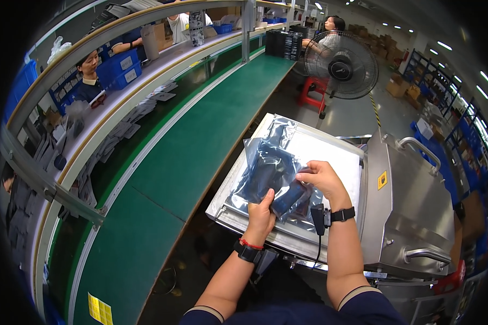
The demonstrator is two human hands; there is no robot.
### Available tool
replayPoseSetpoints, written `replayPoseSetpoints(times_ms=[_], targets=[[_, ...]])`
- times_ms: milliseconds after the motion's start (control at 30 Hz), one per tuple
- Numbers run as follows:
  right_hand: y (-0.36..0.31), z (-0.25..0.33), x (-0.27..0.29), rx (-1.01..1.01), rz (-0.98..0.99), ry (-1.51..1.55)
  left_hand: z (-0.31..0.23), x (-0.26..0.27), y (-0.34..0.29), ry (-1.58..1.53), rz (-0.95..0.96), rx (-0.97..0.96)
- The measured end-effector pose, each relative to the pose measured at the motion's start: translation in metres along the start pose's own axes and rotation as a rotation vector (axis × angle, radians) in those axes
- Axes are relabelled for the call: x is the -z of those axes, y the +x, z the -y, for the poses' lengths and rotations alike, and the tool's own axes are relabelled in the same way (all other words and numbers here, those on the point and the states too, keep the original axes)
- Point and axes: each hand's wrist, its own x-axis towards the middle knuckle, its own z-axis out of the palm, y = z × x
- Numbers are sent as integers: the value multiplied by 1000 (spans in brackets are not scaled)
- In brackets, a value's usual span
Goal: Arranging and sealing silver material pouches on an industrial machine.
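My left hand (261, 215) grips the lower edge of a clear, shiny plastic bag (269, 169) with a dark, flat-looking item inside; the thumb lies on top. At the bag's right side, my right hand (325, 180) pinches its edge between thumb and fingers. More glossy bags (282, 128) lie beneath and behind it, though glare and overlap hide how many. All this is over the white bed (336, 157) of a steel machine. To the right stands the machine's metal lid (412, 200), with two bar handles.
A green work surface (200, 146) runs along the left, with black stacked trays (283, 44) at its far end. A conveyor rail and shelf (146, 59) lie beyond, where people work beside a blue bin (120, 70). A black fan (340, 66) stands ahead, near a red stool (313, 92).
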Motion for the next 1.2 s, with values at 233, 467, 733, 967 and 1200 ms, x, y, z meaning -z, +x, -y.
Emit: replayPoseSetpoints(times_ms=[233,467,733,967,1200], targets=[[2,-3,-3,154,29,-79,-3,-2,0,-30,-10,-7],[4,-13,26,429,-53,448,-4,1,1,-27,-36,51],[52,-32,57,385,-266,409,-6,4,-1,37,-42,36],[128,-70,81,249,-332,59,-5,5,-2,42,-23,39],[182,-77,72,137,-236,-267,-8,4,-6,41,-25,65]])
